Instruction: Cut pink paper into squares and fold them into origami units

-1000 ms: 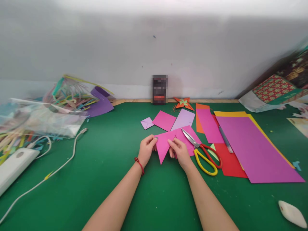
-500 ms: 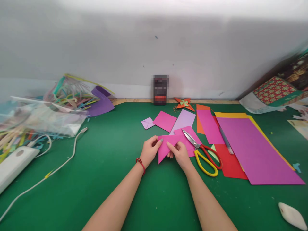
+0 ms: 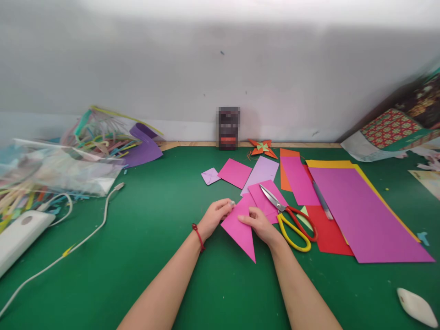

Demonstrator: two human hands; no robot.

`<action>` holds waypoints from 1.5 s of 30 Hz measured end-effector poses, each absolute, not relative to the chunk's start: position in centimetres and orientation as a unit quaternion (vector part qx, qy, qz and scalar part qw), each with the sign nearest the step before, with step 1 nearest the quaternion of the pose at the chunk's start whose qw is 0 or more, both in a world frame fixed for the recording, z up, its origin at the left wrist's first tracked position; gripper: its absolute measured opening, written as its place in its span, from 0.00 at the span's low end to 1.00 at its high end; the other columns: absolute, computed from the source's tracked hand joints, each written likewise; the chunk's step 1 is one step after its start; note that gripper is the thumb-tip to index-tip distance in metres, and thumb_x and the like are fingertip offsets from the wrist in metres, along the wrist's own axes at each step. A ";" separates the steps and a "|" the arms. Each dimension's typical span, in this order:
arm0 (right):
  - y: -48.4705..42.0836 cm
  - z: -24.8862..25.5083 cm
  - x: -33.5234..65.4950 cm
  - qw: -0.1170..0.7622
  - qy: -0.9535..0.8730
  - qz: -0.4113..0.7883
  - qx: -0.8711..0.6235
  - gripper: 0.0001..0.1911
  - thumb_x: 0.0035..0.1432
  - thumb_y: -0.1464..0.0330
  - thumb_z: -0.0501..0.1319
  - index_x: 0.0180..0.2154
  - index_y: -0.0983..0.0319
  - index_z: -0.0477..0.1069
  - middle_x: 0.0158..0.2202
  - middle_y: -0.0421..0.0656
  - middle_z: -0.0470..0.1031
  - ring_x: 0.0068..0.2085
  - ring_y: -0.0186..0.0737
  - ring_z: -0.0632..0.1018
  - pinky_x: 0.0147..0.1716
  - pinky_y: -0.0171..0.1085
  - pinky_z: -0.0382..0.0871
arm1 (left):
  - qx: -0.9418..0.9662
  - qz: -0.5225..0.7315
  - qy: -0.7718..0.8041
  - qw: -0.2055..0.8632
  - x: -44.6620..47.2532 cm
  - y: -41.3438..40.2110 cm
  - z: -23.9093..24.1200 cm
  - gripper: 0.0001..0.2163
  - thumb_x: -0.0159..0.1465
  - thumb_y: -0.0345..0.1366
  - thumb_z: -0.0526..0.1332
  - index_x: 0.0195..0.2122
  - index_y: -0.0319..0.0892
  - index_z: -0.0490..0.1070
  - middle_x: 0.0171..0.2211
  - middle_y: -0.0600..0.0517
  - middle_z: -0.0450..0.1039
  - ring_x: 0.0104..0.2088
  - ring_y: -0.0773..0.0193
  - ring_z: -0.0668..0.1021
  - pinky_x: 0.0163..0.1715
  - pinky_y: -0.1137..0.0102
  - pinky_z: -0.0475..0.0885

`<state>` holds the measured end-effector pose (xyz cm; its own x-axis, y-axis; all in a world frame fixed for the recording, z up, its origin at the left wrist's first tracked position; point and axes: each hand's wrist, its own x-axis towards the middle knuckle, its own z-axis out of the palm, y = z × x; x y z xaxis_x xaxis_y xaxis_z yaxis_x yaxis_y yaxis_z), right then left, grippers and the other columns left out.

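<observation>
A folded piece of pink paper [image 3: 242,229] is held just above the green table, one pointed corner toward me. My right hand [image 3: 260,224] pinches it at the right side, thumb on top and the other fingers underneath. At its upper left edge is my left hand [image 3: 216,217], fingers curled and closed against the paper, fingertips partly hidden. Beyond the right hand, scissors [image 3: 282,208] with one red and one yellow handle rest partly on another pink sheet [image 3: 263,195].
Behind lie a small lilac folded piece [image 3: 210,176], a magenta square [image 3: 235,173] and a lilac sheet [image 3: 263,172]. Large purple paper [image 3: 364,211] and a pen [image 3: 322,200] are on the right. A white cable [image 3: 99,224] and power strip [image 3: 25,238] occupy the left.
The folded pink paper has turned, its point swinging from the lower left to the lower right, nearer me. My left hand has shifted to its upper left edge.
</observation>
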<state>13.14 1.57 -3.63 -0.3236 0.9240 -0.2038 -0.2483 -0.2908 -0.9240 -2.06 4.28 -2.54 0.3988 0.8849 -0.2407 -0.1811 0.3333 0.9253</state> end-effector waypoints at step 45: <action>2.2 -4.1 11.7 0.564 -0.432 0.564 -0.421 0.39 0.48 0.70 0.60 0.59 0.48 0.46 0.33 0.38 0.68 0.20 0.28 0.71 0.12 0.28 0.63 | 0.326 0.527 0.459 0.637 -1.8 5.2 -4.1 0.21 0.50 0.43 0.64 0.43 0.36 0.72 0.36 0.45 0.76 0.29 0.63 0.77 0.21 0.74 0.71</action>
